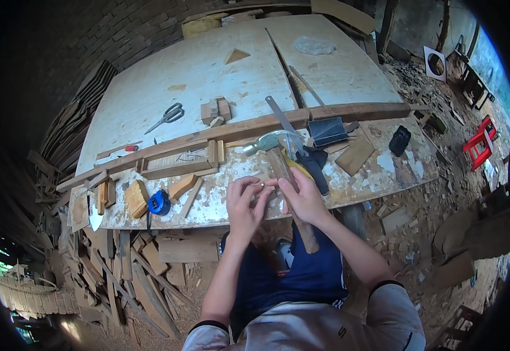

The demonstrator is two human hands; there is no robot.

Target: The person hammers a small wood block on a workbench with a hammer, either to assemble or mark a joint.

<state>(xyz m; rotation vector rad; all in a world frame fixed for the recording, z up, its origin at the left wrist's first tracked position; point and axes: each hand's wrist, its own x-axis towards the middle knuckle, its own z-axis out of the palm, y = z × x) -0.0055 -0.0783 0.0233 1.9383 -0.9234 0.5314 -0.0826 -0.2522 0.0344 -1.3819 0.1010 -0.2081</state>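
My left hand (245,205) is closed in a pinch over the bench's near edge. Something small and pale sits at its fingertips, too small to name. Right beside it, my right hand (306,199) is wrapped round the wooden handle of a claw hammer (278,162). The hammer's metal head points away from me, toward the left, and its handle end hangs below the bench edge. Under and beside the hammer lie a dark tool with a yellow part (314,167) and a hand saw (282,117).
The worn workbench (378,184) carries a long wooden beam (243,126), a box of nails (176,167), a blue tape measure (159,202), scissors (168,117), a black box (327,131) and wood blocks (136,196). Scrap wood (144,286) is piled below left. A red stand (481,143) is at right.
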